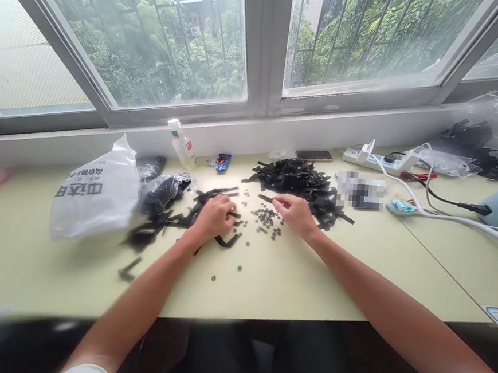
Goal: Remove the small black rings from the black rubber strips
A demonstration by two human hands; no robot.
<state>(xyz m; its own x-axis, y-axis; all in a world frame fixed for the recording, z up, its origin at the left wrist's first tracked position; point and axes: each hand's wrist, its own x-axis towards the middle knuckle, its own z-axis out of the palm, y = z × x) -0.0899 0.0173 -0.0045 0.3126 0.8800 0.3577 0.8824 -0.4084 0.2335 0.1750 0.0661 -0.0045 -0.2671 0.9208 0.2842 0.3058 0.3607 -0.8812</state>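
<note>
Head view: my left hand (215,215) curls down on black strips (213,198) just left of the small round pieces (267,218), right hand (293,211) pinches one strip end just right of them.

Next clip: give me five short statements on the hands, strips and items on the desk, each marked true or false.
1. The left hand rests on black strips. True.
2. The right hand holds the bottle. False: the bottle stands by the window ledge, apart from both hands; the right hand is at the small round pieces.
3. A white bag lies left of the left hand. True.
4. The big strip pile lies on the floor. False: it lies on the desk, behind the right hand.
5. A power strip lies at the desk's far right, near the window. True.
</note>
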